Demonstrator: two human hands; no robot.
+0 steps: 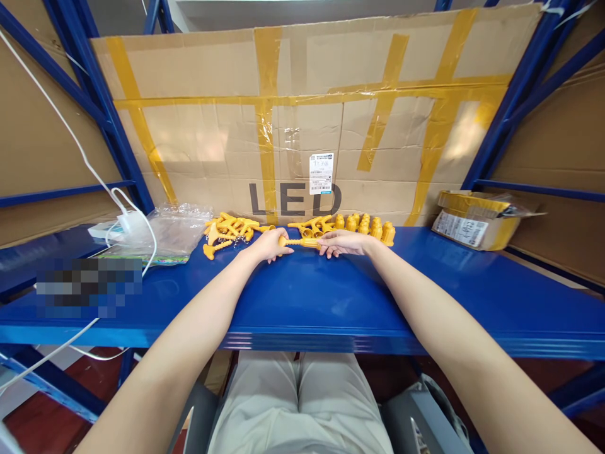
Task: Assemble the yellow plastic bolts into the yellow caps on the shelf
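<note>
Head view: left fingers grip one end of the yellow piece, right fingers the other, in front of the cardboard. Keeping both ends aligned would probably steady it.

Yellow piece, blue shelf

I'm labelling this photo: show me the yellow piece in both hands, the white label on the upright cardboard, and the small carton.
Yellow piece (308, 242): head view, its exposed middle.
White label (321, 173): head view, its centre.
Small carton (501, 234): head view, its right-hand side.
</note>
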